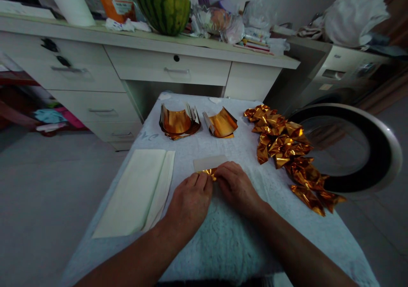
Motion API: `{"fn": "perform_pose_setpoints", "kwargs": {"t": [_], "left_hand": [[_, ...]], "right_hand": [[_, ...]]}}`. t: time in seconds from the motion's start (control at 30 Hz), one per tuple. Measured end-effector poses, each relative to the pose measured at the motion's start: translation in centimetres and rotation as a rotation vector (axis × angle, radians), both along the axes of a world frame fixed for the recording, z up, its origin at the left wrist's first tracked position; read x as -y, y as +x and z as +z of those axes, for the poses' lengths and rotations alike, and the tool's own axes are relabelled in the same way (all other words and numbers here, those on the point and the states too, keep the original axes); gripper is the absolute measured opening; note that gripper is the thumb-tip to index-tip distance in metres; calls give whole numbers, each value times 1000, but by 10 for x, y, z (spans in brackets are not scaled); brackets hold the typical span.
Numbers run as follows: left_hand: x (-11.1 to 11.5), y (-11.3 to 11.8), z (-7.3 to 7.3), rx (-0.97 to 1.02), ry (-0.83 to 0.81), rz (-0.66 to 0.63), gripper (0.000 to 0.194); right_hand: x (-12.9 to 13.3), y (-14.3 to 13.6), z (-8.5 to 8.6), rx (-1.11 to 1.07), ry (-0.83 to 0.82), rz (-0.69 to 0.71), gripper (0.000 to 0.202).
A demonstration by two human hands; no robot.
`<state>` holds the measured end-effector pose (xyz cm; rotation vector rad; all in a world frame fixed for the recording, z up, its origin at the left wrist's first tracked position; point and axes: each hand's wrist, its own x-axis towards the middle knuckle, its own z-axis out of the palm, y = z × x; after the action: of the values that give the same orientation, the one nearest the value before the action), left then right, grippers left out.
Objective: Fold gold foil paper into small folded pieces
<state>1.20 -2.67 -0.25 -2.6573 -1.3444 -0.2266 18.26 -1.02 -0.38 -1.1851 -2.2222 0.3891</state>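
Both hands meet at a small sheet (pixel 210 162) on the cloth-covered table; its far part is pale and its near edge shows shiny gold. My left hand (pixel 192 195) has its fingers curled down on the gold edge from the left. From the right, the bent fingers of my right hand (pixel 237 187) pinch the same edge. Beyond them stand two curved stacks of gold foil sheets, a thicker one (pixel 176 121) and a thinner one (pixel 222 122). Folded gold foil pieces (pixel 282 140) lie heaped along the right side.
Folded pale paper (pixel 137 193) lies on the table (pixel 242 244) at the left. Behind is a white counter (pixel 204 47) with a cut watermelon (pixel 162 7), a paper roll and plastic bags. A washing machine's open round door (pixel 390 151) stands beside the right edge.
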Motion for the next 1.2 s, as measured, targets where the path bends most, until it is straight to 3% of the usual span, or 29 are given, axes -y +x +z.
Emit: {"fn": "perform_pose_setpoints", "kwargs": {"t": [0.4, 0.77, 1.2], "left_hand": [[19, -3, -18, -5, 66, 40, 49], [22, -13, -9, -71, 34, 33, 52], [20, -17, -21, 26, 88, -12, 44]], "right_hand": [[-4, -4, -6, 155, 8, -45, 20], [-2, -4, -4, 189, 37, -48, 20], [-5, -2, -11, 155, 75, -16, 16]]}}
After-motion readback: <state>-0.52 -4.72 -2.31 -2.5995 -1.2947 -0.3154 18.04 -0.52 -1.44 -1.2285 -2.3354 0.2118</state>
